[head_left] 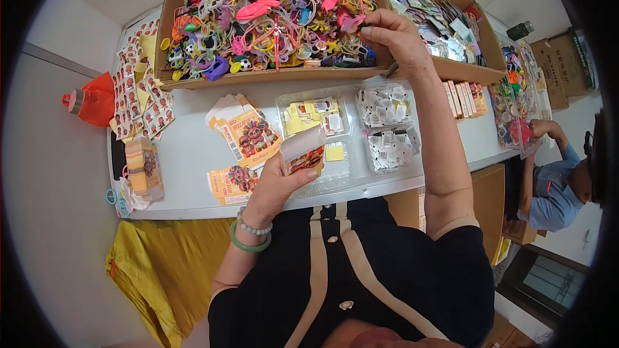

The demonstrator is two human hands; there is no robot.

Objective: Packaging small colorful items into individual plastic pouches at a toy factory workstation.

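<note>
Left hand (278, 183) near, fingers curled in a grip — right hand (394, 35) stretched far, fingertips pinched, forearm extended.

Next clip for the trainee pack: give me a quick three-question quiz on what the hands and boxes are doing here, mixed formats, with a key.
1. True or false: the left hand holds a small printed carton with its flap open.
2. Where does the right hand reach? A) a clear tray of white packets B) the big cardboard box of colourful plastic toys C) the stack of flat printed cartons
3. Fill in: the right hand's fingertips pinch a small ____ toy at the box's right side.

Key: 1 true; 2 B; 3 pink.
</note>
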